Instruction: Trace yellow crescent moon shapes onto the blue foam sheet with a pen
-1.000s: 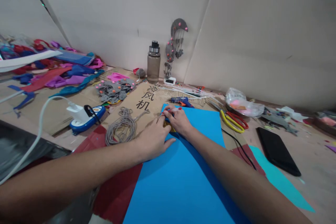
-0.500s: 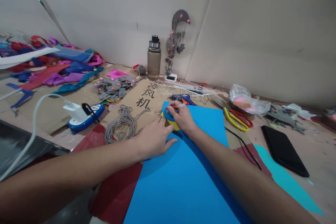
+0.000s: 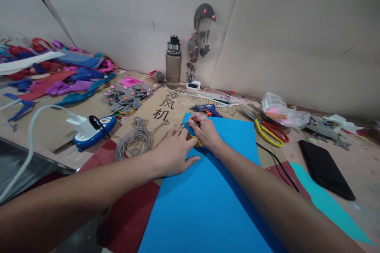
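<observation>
My right hand (image 3: 204, 129) pinches a slim pen (image 3: 203, 118) with a pale, see-through barrel, its tip low over the far left corner of a bright blue sheet (image 3: 190, 205). Under that hand lies a small yellow piece (image 3: 198, 142), mostly covered, so its full outline is hidden. My left hand (image 3: 175, 151) rests flat, fingers out, pressing the yellow piece's left side against the sheet. Just beyond the sheet's far edge is a blue glue gun (image 3: 206, 108). A coil of grey cord (image 3: 135, 140) sits left of my left hand.
Yellow-and-red-handled scissors or pliers (image 3: 270, 133) and a black phone (image 3: 325, 169) lie to the right. A bottle (image 3: 173, 63) stands by the wall. Blue power strip (image 3: 95, 132), grey felt pieces (image 3: 127, 98) and coloured scraps (image 3: 68, 81) are left. A black cable (image 3: 279, 162) runs beside the sheet.
The view has shifted slightly. My left hand's fingers sit a little closer to the right hand, covering more of the yellow piece. The right hand keeps its pinch on the pen.
</observation>
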{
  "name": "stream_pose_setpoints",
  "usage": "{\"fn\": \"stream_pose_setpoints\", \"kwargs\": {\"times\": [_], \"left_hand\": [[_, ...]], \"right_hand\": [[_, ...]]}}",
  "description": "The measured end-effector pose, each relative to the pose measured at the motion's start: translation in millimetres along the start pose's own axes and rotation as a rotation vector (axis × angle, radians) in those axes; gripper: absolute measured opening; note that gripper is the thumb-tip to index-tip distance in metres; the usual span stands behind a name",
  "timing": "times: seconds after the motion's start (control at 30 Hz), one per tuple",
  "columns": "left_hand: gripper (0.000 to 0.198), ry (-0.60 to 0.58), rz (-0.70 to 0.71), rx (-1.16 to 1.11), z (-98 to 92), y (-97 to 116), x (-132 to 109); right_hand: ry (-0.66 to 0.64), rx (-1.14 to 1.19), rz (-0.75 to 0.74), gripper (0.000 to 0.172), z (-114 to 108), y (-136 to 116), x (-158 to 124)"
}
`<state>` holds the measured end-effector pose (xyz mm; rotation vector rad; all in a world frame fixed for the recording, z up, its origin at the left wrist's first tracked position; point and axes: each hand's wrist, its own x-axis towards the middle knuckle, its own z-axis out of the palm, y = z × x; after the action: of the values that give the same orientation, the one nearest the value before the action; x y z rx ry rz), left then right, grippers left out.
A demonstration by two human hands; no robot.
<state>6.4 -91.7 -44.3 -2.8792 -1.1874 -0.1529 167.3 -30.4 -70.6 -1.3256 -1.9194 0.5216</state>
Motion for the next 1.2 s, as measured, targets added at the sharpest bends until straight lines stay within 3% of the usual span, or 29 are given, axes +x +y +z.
{"fn": "stream_pose_setpoints", "kwargs": {"times": [0.27, 0.53, 1.2], "left_hand": [[0.051, -0.024, 0.01, 0.012, -5.3, 0.0, -0.4], [0.09, 0.01, 0.054, -0.026, 2.0, -3.9, -3.9], [0.086, 0.02, 0.039, -0.036, 2.2, -2.4, -4.0]], "right_hand": [[-0.016, -0.031, 0.011, 0.016, -2.2, -5.7, -1.1], [-0.031, 0.0, 0.025, 0.015, 0.3, -2.3, -0.5], [-0.035, -0.022, 0.023, 0.017, -0.2, -5.4, -0.1]]}}
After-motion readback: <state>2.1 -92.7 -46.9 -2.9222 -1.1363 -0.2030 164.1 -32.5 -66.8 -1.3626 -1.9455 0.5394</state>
